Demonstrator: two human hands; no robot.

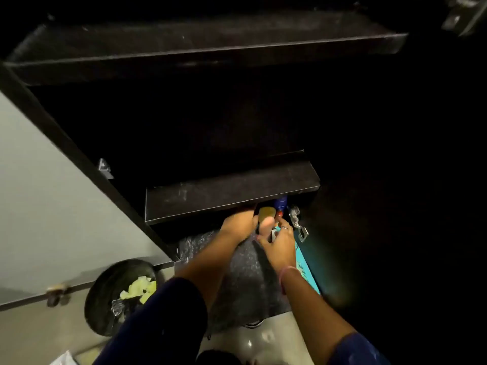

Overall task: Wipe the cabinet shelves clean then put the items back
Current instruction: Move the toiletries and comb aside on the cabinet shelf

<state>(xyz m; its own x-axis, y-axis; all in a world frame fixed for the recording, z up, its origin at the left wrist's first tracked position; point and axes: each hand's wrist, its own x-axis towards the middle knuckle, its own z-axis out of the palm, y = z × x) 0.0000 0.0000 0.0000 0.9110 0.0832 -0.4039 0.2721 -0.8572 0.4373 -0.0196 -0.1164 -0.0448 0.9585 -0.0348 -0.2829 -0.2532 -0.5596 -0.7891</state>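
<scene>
Both hands, left [238,225] curled round an olive-capped jar [266,214], right [280,239] pinching something small, worked at five o'clock under the lower shelf [229,191], seemingly handling items; next, a careful grip.

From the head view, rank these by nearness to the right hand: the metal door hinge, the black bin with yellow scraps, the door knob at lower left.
Measured from the right hand:
1. Metal door hinge, just to its right at the cabinet edge.
2. Black bin, down on the floor to the left, past the left arm.
3. Door knob, farther left on the open grey door.
</scene>
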